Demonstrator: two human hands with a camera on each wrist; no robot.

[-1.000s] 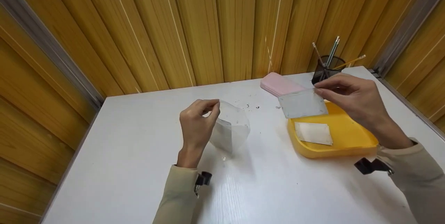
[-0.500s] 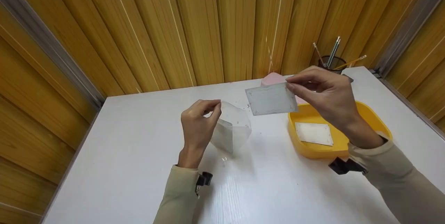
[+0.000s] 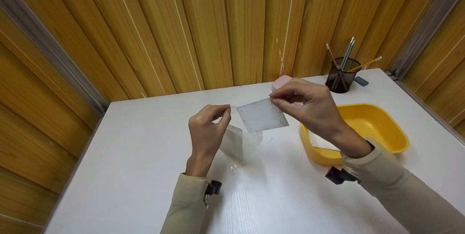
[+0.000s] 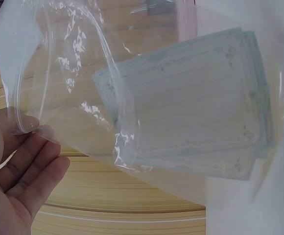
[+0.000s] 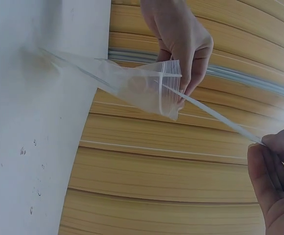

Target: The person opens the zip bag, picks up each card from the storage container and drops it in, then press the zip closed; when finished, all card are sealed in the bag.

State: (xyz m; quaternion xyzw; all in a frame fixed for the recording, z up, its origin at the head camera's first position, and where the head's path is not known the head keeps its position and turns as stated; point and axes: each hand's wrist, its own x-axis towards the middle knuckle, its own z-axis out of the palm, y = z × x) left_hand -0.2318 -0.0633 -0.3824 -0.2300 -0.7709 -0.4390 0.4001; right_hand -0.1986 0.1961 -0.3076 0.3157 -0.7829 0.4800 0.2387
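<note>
1. The left hand (image 3: 207, 132) is pinching the rim of a clear plastic bag (image 3: 241, 141) between thumb and fingers, holding its mouth up above the white table (image 3: 145, 176).
2. The bag is hanging from that pinch, its lower end resting on or just above the table; which one cannot be told.
3. In the left wrist view the bag's mouth is gaping, and lined cards are showing through the film (image 4: 83, 88).
4. The right hand (image 3: 308, 108) is pinching 1 corner of a pale lined card (image 3: 262, 116) with thumb and forefinger clamped on it.
5. The card is hanging in the air, tilted, with its lower left edge at the mouth of the bag; in the right wrist view it (image 5: 215, 117) is reaching the opening edge-on.
6. A yellow tray (image 3: 381, 128) is sitting on the table to the right, with a white sheet (image 3: 316, 142) partly showing inside it behind the right wrist.
7. A pink case (image 3: 281, 81) is lying behind the right hand, and a black mesh pencil cup (image 3: 341, 76) is standing near the far right corner.
</note>
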